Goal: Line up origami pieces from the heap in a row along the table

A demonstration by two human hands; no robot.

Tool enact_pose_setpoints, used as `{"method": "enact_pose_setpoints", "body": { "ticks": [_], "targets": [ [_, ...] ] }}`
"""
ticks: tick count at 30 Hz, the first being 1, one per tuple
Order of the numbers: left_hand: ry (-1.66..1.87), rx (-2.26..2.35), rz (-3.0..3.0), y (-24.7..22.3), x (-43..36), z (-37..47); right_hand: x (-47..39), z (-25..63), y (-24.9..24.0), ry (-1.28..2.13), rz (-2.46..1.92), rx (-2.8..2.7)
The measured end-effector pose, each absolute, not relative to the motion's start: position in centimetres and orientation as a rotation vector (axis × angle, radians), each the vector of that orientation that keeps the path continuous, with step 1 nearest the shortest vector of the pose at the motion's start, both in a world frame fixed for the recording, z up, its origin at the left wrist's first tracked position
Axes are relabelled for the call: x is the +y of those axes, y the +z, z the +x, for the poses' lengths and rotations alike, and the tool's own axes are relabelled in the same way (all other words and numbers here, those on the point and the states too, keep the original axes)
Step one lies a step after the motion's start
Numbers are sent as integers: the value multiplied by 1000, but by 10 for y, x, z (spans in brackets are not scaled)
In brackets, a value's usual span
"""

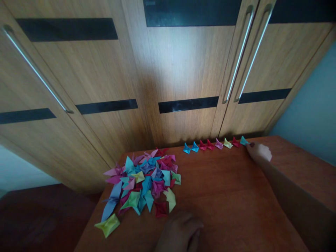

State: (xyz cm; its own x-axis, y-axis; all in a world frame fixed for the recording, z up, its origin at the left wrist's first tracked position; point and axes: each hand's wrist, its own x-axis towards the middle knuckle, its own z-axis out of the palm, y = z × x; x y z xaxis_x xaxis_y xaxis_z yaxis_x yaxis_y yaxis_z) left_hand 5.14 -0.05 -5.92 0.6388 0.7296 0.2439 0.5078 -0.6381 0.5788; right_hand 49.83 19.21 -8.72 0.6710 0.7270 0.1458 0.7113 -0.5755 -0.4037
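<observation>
My right hand (pixel 259 152) reaches to the far right of the table and pinches a teal folded-paper boat (pixel 243 141) at the end of a row. Next to it in the row stand a red paper boat (pixel 235 142), a pale yellow one (pixel 228 143), a pink one (pixel 218 144) and several more red and blue ones. My left hand (pixel 181 231) rests at the near edge with its fingers curled loosely; nothing shows in it. Just beyond it lie a dark red folded paper piece (pixel 160 209) and a pale yellow one (pixel 170 199).
A heap of colourful folded paper pieces (pixel 147 175) covers the table's left part. A yellow-green piece (pixel 107 225) lies at its near left. The reddish-brown table (pixel 223 196) stands against a wooden wardrobe (pixel 189 63) with metal handles (pixel 240 52). A pale wall (pixel 309 101) rises at right.
</observation>
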Motion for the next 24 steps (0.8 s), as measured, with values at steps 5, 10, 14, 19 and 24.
{"method": "enact_pose_setpoints", "body": {
  "ticks": [5, 10, 14, 19, 24],
  "targets": [
    [603, 966, 2409, -60, 0, 51, 194, 501, -90, 47, -2458, -1093],
    [589, 952, 2420, -60, 0, 51, 194, 501, -91, 56, -2444, -1069],
    [574, 950, 2412, -59, 1, 51, 193, 499, -91, 71, -2425, -1049],
    [545, 982, 2395, -53, -1, 52, 190, 495, -87, 82, -2385, -1004],
    [504, 1021, 2389, -48, -4, 52, 177, 484, -82, 3, -2316, -875]
  ]
}}
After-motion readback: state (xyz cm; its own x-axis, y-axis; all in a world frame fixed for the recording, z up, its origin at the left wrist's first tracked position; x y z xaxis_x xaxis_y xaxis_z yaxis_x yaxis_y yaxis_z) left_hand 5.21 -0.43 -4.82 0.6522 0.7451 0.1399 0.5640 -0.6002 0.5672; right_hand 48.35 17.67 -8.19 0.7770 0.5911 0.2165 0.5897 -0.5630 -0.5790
